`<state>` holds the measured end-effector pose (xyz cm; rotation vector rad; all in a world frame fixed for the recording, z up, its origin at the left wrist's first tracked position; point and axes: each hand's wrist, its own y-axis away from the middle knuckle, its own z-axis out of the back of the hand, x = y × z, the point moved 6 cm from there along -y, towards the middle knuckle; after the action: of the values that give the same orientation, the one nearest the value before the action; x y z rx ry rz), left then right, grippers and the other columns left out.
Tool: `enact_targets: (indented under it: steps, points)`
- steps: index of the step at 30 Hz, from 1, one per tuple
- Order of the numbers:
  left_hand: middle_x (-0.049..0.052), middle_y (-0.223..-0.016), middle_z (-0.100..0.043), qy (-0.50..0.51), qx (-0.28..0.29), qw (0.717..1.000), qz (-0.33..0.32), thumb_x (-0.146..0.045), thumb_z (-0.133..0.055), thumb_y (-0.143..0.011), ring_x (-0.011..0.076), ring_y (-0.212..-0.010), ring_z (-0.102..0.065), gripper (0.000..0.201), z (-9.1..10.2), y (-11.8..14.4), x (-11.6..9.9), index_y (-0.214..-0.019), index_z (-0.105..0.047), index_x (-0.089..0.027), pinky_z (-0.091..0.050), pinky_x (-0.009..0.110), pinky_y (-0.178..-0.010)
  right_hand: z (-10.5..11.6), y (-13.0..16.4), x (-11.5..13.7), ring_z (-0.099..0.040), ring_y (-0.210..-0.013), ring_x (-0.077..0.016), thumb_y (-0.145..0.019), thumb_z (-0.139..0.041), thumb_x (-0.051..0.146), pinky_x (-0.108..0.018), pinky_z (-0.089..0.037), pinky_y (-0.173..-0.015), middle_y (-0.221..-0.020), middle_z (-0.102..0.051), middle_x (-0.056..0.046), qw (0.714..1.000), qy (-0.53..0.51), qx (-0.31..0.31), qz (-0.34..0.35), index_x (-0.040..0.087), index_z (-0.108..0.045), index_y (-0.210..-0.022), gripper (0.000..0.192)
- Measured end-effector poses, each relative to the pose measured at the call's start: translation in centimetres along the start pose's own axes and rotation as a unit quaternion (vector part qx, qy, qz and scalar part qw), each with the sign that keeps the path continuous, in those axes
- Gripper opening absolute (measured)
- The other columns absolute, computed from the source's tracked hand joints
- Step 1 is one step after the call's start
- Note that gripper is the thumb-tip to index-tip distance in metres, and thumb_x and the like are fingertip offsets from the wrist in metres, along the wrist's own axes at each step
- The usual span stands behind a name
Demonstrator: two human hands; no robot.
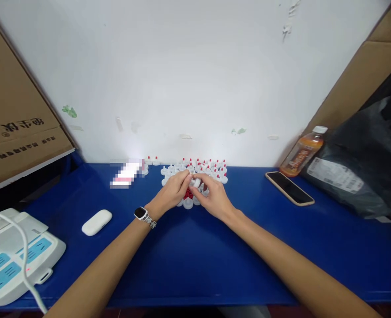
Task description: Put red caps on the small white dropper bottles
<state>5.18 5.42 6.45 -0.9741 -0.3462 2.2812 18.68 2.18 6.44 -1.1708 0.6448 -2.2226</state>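
Observation:
Over the pile of small parts, my two hands meet fingertip to fingertip. My right hand [213, 194] is closed, thumb and fingers pinching a white plastic nozzle cap [195, 182]. Pressed against the same spot, my left hand [174, 189] is closed too; what its fingertips grip is hidden. White nozzle caps [188, 203] lie around and behind the hands, some with bare tips. Between and below the hands sits a heap of small red tip caps [189, 193]. Behind my right hand stand several white caps with red tips [217, 165].
A blue table [195, 265] runs up to a white wall. On the left are a power strip [16, 260], a white earbud case [97, 222] and a cardboard box [20, 106]. Rightward lie a phone [290, 188], an orange drink bottle [302, 152] and a dark plastic bag [364, 154].

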Motion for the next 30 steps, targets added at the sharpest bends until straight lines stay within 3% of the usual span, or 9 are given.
enact_targets:
  steps: [3,6,9,12,16,18,22,25,30]
  points:
    - [-0.001,-0.073,-0.052,0.021,-0.006,1.0,0.014,-0.04,-0.032,-0.104,0.0137,-0.067,-0.049,0.034,0.1,0.5,0.1,-0.077,-0.042,-0.021,-0.037,0.028,-0.067,-0.3,0.1,0.1,-0.068,-0.094,-0.0187,-0.095,-0.06,0.031,-0.033,-0.054,-0.087,-0.114,-0.071,-0.006,1.0,0.004,0.025,0.012,0.024,-0.062,-0.123,0.029]
    - [-0.002,-0.07,-0.05,0.068,-0.05,0.995,0.05,-0.043,-0.032,-0.103,0.013,-0.065,-0.047,0.038,0.4,0.7,-0.1,-0.076,-0.044,-0.02,-0.037,0.028,-0.066,-0.3,-0.1,0.7,-0.065,-0.11,-0.0221,-0.096,-0.057,0.028,-0.038,-0.052,-0.097,-0.122,-0.069,-0.008,0.997,0.037,0.026,0.055,0.025,-0.06,-0.128,0.032]
    - [-0.002,-0.065,-0.046,0.128,-0.09,0.983,0.094,-0.051,-0.033,-0.1,0.0128,-0.063,-0.043,0.044,0.3,0.6,-0.1,-0.071,-0.043,-0.02,-0.037,0.028,-0.063,-0.1,-0.3,1.2,-0.064,-0.109,-0.0252,-0.097,-0.056,0.027,-0.044,-0.053,-0.096,-0.117,-0.07,-0.01,0.993,0.081,0.007,0.081,0.025,-0.061,-0.127,0.03]
    - [-0.003,-0.06,-0.038,0.163,-0.094,0.974,0.127,-0.059,-0.037,-0.096,0.012,-0.057,-0.036,0.049,0.0,0.2,0.5,-0.065,-0.038,-0.021,-0.033,0.028,-0.058,0.1,-0.3,1.5,-0.064,-0.105,-0.0272,-0.097,-0.055,0.027,-0.046,-0.053,-0.093,-0.113,-0.07,-0.011,0.989,0.112,0.004,0.096,0.024,-0.063,-0.124,0.028]
    - [-0.004,-0.055,-0.033,0.196,-0.153,0.951,0.185,-0.06,-0.038,-0.095,0.0115,-0.052,-0.031,0.05,1.5,0.4,2.3,-0.062,-0.035,-0.022,-0.027,0.028,-0.052,0.8,-0.3,0.9,-0.064,-0.108,-0.0264,-0.097,-0.054,0.026,-0.044,-0.052,-0.096,-0.114,-0.07,-0.01,0.99,0.106,-0.018,0.094,0.025,-0.064,-0.121,0.026]
    - [-0.004,-0.058,-0.038,0.18,-0.169,0.954,0.17,-0.055,-0.037,-0.097,0.012,-0.053,-0.036,0.047,2.2,0.5,2.2,-0.065,-0.037,-0.022,-0.03,0.028,-0.054,1.2,-0.5,0.3,-0.065,-0.109,-0.0249,-0.097,-0.056,0.028,-0.041,-0.052,-0.096,-0.114,-0.071,-0.009,0.992,0.088,-0.038,0.076,0.025,-0.065,-0.119,0.024]
    - [-0.002,-0.071,-0.05,0.064,-0.088,0.99,0.09,-0.047,-0.034,-0.102,0.0144,-0.064,-0.048,0.033,1.4,0.5,-0.1,-0.083,-0.042,-0.022,-0.036,0.029,-0.063,0.8,-0.6,-0.5,-0.067,-0.103,-0.0219,-0.095,-0.059,0.03,-0.037,-0.054,-0.094,-0.115,-0.071,-0.007,0.998,0.044,-0.018,0.04,0.024,-0.061,-0.121,0.027]
    - [0.0,-0.08,-0.053,-0.014,-0.04,0.998,0.049,-0.04,-0.032,-0.104,0.0161,-0.072,-0.051,0.027,0.8,0.6,-1.2,-0.087,-0.042,-0.022,-0.038,0.031,-0.068,0.6,-0.3,-0.7,-0.068,-0.095,-0.0202,-0.095,-0.059,0.033,-0.034,-0.055,-0.087,-0.115,-0.069,-0.007,0.999,0.028,-0.01,0.015,0.023,-0.056,-0.124,0.031]
    - [0.002,-0.085,-0.051,0.003,0.009,1.0,-0.004,-0.036,-0.025,-0.106,0.0166,-0.078,-0.051,0.029,0.6,0.8,-1.2,-0.087,-0.042,-0.022,-0.04,0.031,-0.076,0.4,0.1,-0.5,-0.066,-0.086,-0.0186,-0.095,-0.059,0.037,-0.032,-0.054,-0.08,-0.106,-0.068,-0.005,1.0,0.009,0.015,-0.002,0.023,-0.054,-0.117,0.027]
